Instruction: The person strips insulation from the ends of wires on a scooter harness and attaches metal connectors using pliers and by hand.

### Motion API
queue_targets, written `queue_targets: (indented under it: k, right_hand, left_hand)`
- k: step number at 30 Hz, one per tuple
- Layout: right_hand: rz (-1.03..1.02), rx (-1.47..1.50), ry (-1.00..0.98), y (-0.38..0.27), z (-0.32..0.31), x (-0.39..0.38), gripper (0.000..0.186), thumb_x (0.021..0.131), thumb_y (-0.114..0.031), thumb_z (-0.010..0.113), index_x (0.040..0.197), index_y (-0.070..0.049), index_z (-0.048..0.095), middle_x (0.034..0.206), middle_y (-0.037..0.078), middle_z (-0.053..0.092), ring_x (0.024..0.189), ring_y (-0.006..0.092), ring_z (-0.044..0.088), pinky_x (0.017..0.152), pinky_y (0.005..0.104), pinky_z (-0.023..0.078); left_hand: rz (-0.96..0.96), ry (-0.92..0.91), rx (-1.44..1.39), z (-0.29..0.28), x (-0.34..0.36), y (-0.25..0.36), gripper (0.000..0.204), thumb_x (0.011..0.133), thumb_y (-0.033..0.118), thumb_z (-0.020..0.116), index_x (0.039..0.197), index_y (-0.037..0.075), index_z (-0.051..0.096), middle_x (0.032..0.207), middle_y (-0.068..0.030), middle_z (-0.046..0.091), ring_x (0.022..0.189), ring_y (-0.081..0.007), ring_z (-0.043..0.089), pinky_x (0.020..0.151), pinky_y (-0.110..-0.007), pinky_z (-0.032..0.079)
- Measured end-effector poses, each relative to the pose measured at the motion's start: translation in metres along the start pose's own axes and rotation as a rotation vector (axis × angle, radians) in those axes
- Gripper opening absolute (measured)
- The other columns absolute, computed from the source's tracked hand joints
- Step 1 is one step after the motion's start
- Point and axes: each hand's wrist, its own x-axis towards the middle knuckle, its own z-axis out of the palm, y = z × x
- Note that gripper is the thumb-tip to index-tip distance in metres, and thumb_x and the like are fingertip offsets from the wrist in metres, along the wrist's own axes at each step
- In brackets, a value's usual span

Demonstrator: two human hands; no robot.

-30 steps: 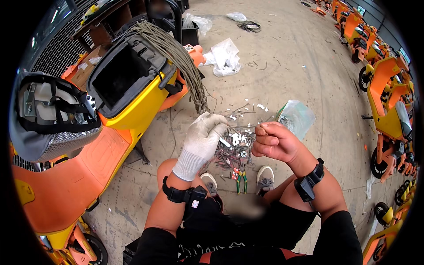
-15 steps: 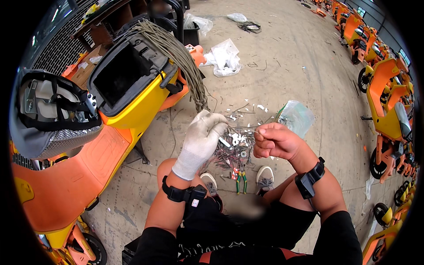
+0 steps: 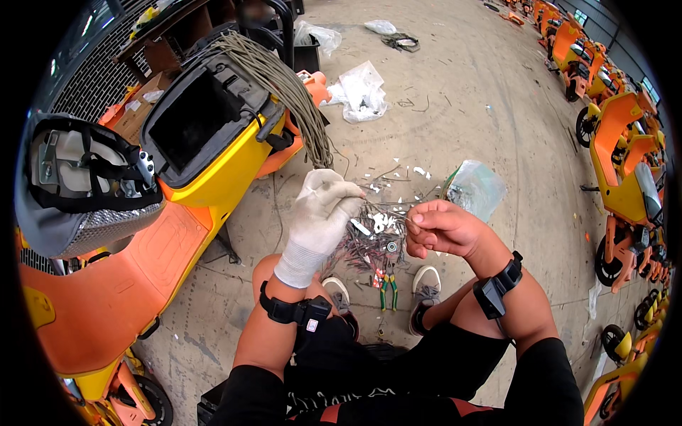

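Observation:
My left hand (image 3: 320,213), in a white knit glove, pinches a thin cable or wire (image 3: 385,213) between thumb and finger. The wire runs to my bare right hand (image 3: 444,231), whose thumb and fingers are closed on it. Below both hands is a pile of dark scraps (image 3: 366,254) with white pieces (image 3: 383,224) and a small round metal part (image 3: 391,247). Green-and-yellow pliers (image 3: 389,290) lie between my shoes. A clear plastic bag (image 3: 476,188) is beyond my right hand. A thick bundle of olive cables (image 3: 277,85) hangs down beyond my left hand.
At left stands a yellow-orange scooter (image 3: 213,163) with an open dark box (image 3: 199,113), beside a grey padded bag (image 3: 89,206). Rows of scooters (image 3: 614,184) line the right. A white plastic sheet (image 3: 362,92) lies on the concrete floor (image 3: 483,85) ahead.
My left hand has moved slightly up and forward. My right fingers have shifted a little along the wire, and more of it shows between my hands.

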Motion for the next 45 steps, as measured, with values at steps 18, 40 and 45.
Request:
queue_targets:
  k: [18, 40, 45]
  right_hand:
    - [0.065, -0.067, -0.049, 0.003, -0.008, -0.004, 0.022, 0.097, -0.019, 0.063, 0.093, 0.003, 0.065, 0.068, 0.003, 0.058, 0.074, 0.0235, 0.067, 0.072, 0.0322, 0.053]
    - [0.170, -0.122, -0.325, 0.010, 0.002, 0.000, 0.025, 0.100, -0.020, 0.058, 0.081, -0.003, 0.058, 0.070, 0.003, 0.056, 0.085, 0.0262, 0.070, 0.087, 0.0388, 0.052]
    - [0.150, -0.158, -0.272, 0.008, 0.003, 0.001, 0.024, 0.100, -0.018, 0.057, 0.081, -0.003, 0.058, 0.069, 0.003, 0.056, 0.086, 0.0261, 0.070, 0.087, 0.0392, 0.053]
  left_hand:
    - [0.394, 0.047, 0.129, -0.010, 0.005, -0.006, 0.026, 0.067, 0.002, 0.080, 0.086, 0.017, 0.070, 0.084, -0.0001, 0.056, 0.091, -0.0243, 0.057, 0.081, -0.037, 0.049]
    - [0.455, 0.047, 0.066, -0.007, 0.005, -0.006, 0.025, 0.068, 0.002, 0.081, 0.086, 0.015, 0.070, 0.084, -0.0012, 0.056, 0.091, -0.0258, 0.057, 0.079, -0.036, 0.048]
    - [0.353, 0.009, 0.061, -0.007, 0.003, -0.006, 0.021, 0.071, 0.002, 0.078, 0.086, 0.013, 0.069, 0.088, -0.0034, 0.057, 0.093, -0.0261, 0.057, 0.080, -0.037, 0.049]
